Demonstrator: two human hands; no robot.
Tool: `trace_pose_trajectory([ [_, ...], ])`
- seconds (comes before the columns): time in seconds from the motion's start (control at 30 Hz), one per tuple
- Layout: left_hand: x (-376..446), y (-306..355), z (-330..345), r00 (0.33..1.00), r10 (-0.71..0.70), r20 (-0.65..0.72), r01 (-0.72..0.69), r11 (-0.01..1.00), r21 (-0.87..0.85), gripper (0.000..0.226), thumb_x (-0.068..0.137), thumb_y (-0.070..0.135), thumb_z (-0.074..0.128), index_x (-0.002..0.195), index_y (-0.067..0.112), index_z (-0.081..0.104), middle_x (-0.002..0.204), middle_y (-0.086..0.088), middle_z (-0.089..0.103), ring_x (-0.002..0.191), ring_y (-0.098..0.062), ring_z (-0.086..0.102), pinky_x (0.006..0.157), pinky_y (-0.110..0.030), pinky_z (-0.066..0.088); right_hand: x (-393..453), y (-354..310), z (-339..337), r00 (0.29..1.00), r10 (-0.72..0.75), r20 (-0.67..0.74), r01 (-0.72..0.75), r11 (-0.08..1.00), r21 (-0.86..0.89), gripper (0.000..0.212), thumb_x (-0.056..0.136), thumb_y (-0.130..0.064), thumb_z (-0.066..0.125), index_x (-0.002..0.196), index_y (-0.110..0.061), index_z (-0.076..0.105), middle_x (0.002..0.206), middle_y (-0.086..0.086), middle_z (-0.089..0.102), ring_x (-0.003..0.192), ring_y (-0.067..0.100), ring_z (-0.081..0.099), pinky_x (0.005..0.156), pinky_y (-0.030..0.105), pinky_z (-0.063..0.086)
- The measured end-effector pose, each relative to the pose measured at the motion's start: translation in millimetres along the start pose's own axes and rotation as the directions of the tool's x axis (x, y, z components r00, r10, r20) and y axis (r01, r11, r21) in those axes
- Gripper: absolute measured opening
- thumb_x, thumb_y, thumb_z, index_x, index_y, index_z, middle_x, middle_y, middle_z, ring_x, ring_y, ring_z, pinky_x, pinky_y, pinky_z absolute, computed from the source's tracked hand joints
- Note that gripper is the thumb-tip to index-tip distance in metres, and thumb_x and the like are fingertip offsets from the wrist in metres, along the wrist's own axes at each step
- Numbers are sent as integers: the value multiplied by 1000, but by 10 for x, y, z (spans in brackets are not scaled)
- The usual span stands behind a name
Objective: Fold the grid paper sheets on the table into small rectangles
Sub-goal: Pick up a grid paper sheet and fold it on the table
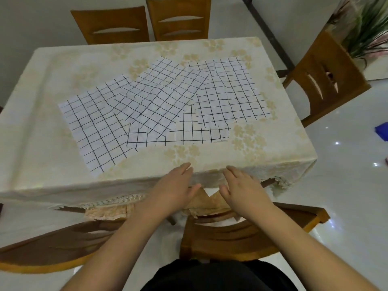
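Observation:
Several white grid paper sheets (159, 101) with hand-drawn black lines lie flat and overlapping across the middle of the table (42, 143). One sheet (94, 127) reaches toward the near left, another (237, 89) sits at the far right, and a smaller piece (189, 133) lies nearest me. My left hand (174, 187) and my right hand (243, 185) hover palm down at the table's near edge, fingers slightly apart, holding nothing. Both hands are well short of the sheets.
A cream flowered tablecloth (262, 148) covers the table and hangs over its edges. Two wooden chairs (147, 24) stand at the far side, one (323, 76) at the right, and one (231, 234) directly below my hands. A plant (369, 32) stands at the far right.

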State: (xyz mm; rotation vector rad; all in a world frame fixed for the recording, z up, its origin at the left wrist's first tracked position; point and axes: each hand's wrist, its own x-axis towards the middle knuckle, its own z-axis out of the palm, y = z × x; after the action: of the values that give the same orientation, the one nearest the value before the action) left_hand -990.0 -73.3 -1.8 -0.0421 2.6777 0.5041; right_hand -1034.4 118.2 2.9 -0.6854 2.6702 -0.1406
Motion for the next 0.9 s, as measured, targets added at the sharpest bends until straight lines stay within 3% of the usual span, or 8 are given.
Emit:
trace_pose_trajectory([
  [0.27,293,27,54,994,-106,10,106,993,-41,67,101,46,36,153,10,17,163,-4,11,143,-22,29,113,-34,27,961,186,230,979,-162,123,161,987,20,54,101,-37,32,147,-10,29,152,8,33,130,29,43,102,41,39],
  [0.4,348,-32,88,984,-178,3,178,981,-74,69,100,46,38,154,12,14,163,-5,11,145,-21,25,115,-31,23,1463,149,426,958,-269,97,271,963,-11,54,100,-34,34,148,-11,28,151,11,35,131,30,41,103,41,37],
  [0.57,392,-126,52,970,-244,-18,241,965,-101,68,100,45,38,155,14,11,162,-4,12,146,-20,20,117,-32,21,1915,-7,646,934,-344,101,350,935,-52,57,99,-33,35,151,-15,23,159,13,19,144,30,22,114,46,19],
  [0.7,441,-235,35,960,-276,-43,272,959,-76,67,99,44,39,154,16,13,160,-6,19,144,-22,25,115,-33,24,2148,-146,860,936,-320,147,332,941,-60,57,99,-37,31,152,-22,18,162,8,-2,147,29,4,117,52,5],
  [0.9,465,-337,-7,939,-332,-88,327,943,-67,64,99,45,39,154,21,16,159,-6,23,142,-23,28,114,-39,31,2345,-193,1072,949,-245,198,266,960,-89,60,99,-41,24,154,-26,6,162,9,-10,148,30,-3,118,54,0],
])
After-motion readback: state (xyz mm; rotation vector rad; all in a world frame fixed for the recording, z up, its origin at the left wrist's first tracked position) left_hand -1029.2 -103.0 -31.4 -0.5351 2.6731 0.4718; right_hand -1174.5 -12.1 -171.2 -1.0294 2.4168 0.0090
